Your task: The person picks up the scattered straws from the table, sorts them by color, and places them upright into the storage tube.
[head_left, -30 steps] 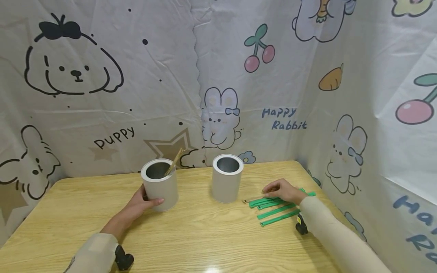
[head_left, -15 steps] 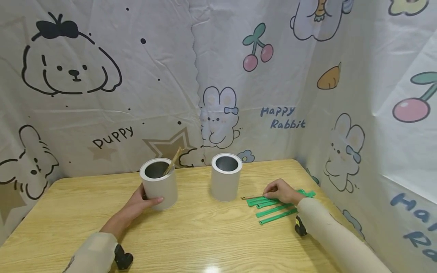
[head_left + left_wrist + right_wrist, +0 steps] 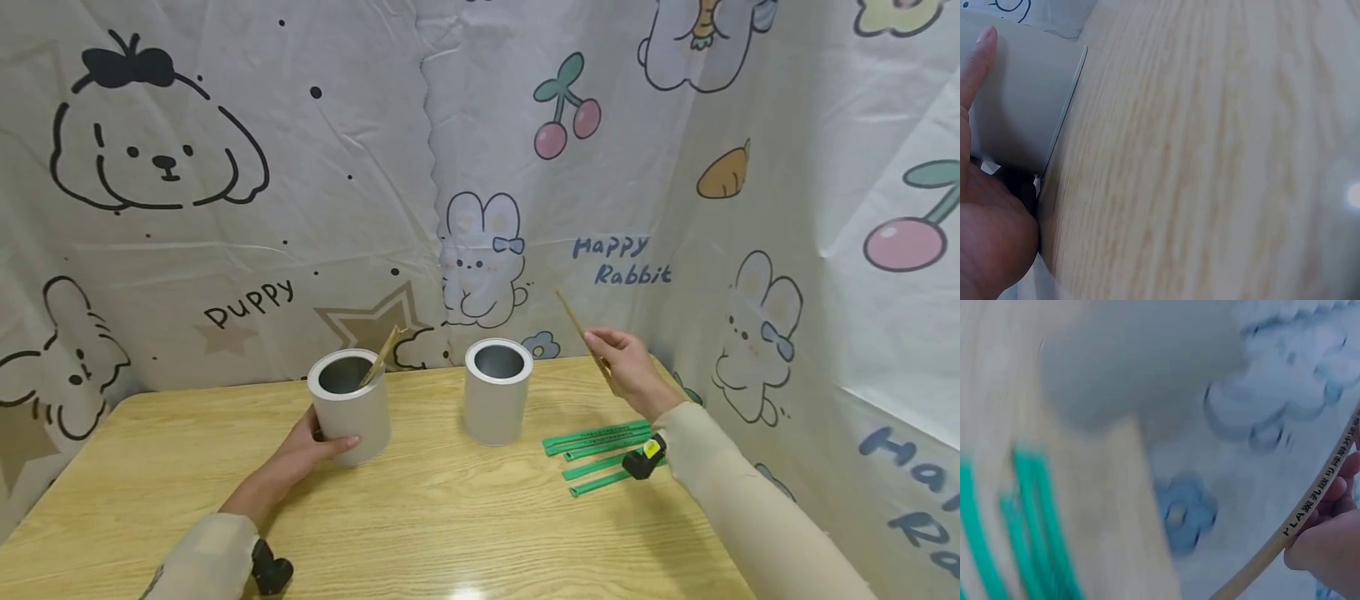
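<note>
My left hand (image 3: pixel 303 450) holds the side of a white round canister (image 3: pixel 358 429), its thumb across the front. One or more brown wrapped straws (image 3: pixel 384 354) lean out of that canister's mouth. In the left wrist view, the thumb (image 3: pixel 977 65) lies along the canister's wall. Off to the right, my right hand (image 3: pixel 632 371) pinches a brown wrapped straw (image 3: pixel 572 313), raised and tilted above the table. Dark printed lettering runs along this straw (image 3: pixel 1310 503) in the right wrist view. Below lie several green wrapped straws (image 3: pixel 596 440), partly hidden by the right wrist's camera.
A second white canister (image 3: pixel 495 408) stands upright between the held canister and the green straws. The wood-grain table (image 3: pixel 450 517) ends at a printed cloth backdrop (image 3: pixel 360 208), which also closes off the right side.
My right hand has lifted the brown straw from beside the green ones, raising and tilting it. The left hand and both canisters have stayed put.
</note>
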The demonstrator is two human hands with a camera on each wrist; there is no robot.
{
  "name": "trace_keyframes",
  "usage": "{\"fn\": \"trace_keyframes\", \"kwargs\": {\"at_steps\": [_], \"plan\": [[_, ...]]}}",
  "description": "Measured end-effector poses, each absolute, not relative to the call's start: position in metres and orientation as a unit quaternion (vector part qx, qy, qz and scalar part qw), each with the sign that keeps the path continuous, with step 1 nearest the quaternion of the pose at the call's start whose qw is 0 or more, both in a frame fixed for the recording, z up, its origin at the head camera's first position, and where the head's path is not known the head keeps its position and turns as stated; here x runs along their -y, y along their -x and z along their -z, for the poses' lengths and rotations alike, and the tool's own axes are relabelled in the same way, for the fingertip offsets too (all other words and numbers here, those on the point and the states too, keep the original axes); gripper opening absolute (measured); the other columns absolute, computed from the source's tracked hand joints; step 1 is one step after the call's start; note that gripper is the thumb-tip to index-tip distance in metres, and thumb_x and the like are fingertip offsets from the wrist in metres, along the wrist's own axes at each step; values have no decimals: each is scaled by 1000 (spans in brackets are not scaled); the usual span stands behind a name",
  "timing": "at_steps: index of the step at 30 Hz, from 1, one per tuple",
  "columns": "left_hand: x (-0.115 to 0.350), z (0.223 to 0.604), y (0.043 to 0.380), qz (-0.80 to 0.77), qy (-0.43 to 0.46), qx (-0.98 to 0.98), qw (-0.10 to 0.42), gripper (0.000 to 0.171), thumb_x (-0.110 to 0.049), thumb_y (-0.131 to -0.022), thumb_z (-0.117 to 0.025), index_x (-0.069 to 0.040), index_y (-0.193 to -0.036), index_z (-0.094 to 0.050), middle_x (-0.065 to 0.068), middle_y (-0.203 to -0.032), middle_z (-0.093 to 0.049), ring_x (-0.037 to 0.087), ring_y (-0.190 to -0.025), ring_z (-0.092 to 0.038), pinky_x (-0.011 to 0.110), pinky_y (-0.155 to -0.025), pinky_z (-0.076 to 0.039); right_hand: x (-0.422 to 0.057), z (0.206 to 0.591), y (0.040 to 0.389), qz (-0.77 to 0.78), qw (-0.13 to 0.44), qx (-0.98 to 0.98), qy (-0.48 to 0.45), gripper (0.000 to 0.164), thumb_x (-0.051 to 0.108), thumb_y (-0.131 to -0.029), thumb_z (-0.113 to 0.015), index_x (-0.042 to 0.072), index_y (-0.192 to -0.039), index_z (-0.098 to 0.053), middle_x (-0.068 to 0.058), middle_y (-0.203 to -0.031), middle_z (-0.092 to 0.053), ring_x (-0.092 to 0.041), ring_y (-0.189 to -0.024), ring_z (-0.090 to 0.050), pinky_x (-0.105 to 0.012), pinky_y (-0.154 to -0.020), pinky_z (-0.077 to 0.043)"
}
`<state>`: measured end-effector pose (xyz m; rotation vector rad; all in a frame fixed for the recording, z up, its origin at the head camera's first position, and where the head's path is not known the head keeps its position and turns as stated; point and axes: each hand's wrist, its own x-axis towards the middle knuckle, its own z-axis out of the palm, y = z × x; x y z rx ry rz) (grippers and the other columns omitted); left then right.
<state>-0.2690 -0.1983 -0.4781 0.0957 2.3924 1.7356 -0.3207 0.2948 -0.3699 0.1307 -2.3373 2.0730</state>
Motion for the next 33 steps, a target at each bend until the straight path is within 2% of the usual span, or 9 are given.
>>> {"fn": "trace_keyframes", "kwargs": {"at_steps": [3,6,9,14,18,22,25,33], "plan": [[198,477,269,-583,-35,-806,92,105,-31,-90,-76,-9,-162,-4,23,-167,-16,44,-154,-19,62,-125,-16,-272,350,317,-730,6,680,-66,22,23,-105,-55,27,-94,-73,14,-90,-60,-6,-85,-47,-20,-80,-40],[198,477,268,-583,-38,-806,93,104,-30,-90,-76,-9,-162,-4,23,-167,-17,44,-154,-20,62,-125,-17,-245,328,310,-793,-2,601,-98,31,16,-106,-50,26,-88,-73,10,-92,-61,-8,-86,-49,-21,-83,-39],[199,476,267,-584,-39,-805,92,104,-30,-90,-77,-8,-162,-5,23,-167,-17,43,-154,-20,62,-125,-17,-216,307,304,-834,-7,536,-128,30,15,-104,-52,25,-86,-74,9,-91,-66,-8,-85,-51,-23,-87,-38],[201,476,269,-592,-42,-799,92,104,-29,-90,-76,-7,-162,-4,24,-167,-18,43,-154,-20,61,-126,-17,-160,289,297,-870,-10,467,-158,11,24,-89,-67,27,-82,-75,12,-83,-70,-6,-77,-53,-23,-82,-39],[200,476,269,-592,-45,-799,93,103,-29,-90,-76,-7,-162,-5,23,-166,-19,43,-154,-22,61,-126,-18,-116,289,292,-882,-30,443,-156,5,28,-81,-70,28,-79,-75,13,-78,-69,-4,-73,-53,-20,-76,-40],[200,476,270,-591,-42,-801,92,104,-31,-90,-77,-8,-162,-6,22,-166,-20,42,-154,-22,60,-126,-17,-75,290,288,-888,-50,435,-139,23,20,-96,-61,28,-78,-73,13,-76,-68,-4,-72,-55,-19,-73,-42],[198,476,271,-589,-42,-802,89,104,-31,-90,-77,-9,-162,-6,22,-166,-20,42,-153,-22,60,-126,-17,-52,288,290,-893,-36,433,-119,37,11,-104,-52,26,-77,-71,12,-74,-64,-4,-70,-53,-18,-68,-41],[201,479,272,-589,-39,-803,88,105,-32,-89,-78,-8,-162,-6,22,-166,-20,42,-154,-22,60,-126,-17,-11,299,307,-895,19,443,-57,32,11,-101,-60,26,-75,-69,12,-70,-61,-3,-66,-50,-20,-64,-34]]}}
